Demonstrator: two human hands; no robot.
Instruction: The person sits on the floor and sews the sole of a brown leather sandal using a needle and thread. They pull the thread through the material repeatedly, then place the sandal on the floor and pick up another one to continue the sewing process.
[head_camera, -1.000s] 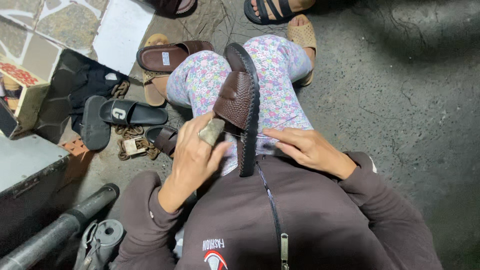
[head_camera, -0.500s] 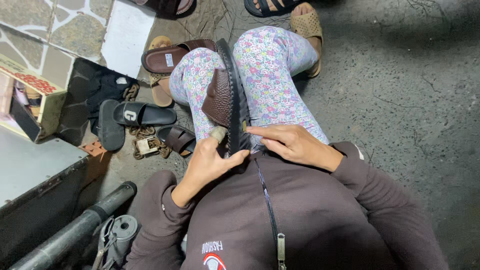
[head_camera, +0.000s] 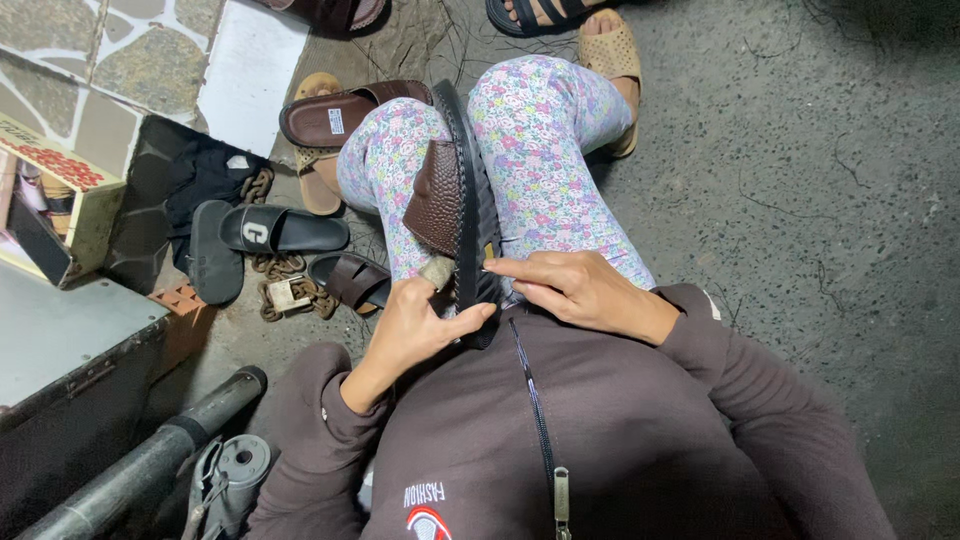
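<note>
A: Right, entry one. What do I log as the item in hand?

B: Sandal (head_camera: 462, 195), brown textured strap, black sole. It stands on edge between the knees, just above centre, toe toward twelve o'clock, heel at the chest.

A: Left hand?

B: From my seat, the left hand (head_camera: 415, 325) is wrapped about the heel end at seven o'clock of the sandal, thumb pressed on the sole edge, fingers closed on a small pale tool whose kind I cannot tell.

A: Right hand?

B: Right hand (head_camera: 575, 290), at four o'clock of the heel, fingers pressed together and pointing at the sole rim, perhaps pinching a needle or thread; too small to tell.

A: Handling notes?

B: I judge it light, the sole flexible rubber with a ribbed edge that grips well, the strap softer. Best hold is the heel rim, as now, knees bracing the middle.

A: Surroundings?

B: Black slide (head_camera: 270, 230) at nine o'clock, brown slipper (head_camera: 340, 115) at eleven, chain with padlock (head_camera: 285, 290), grey metal case (head_camera: 60, 350) at eight.
</note>
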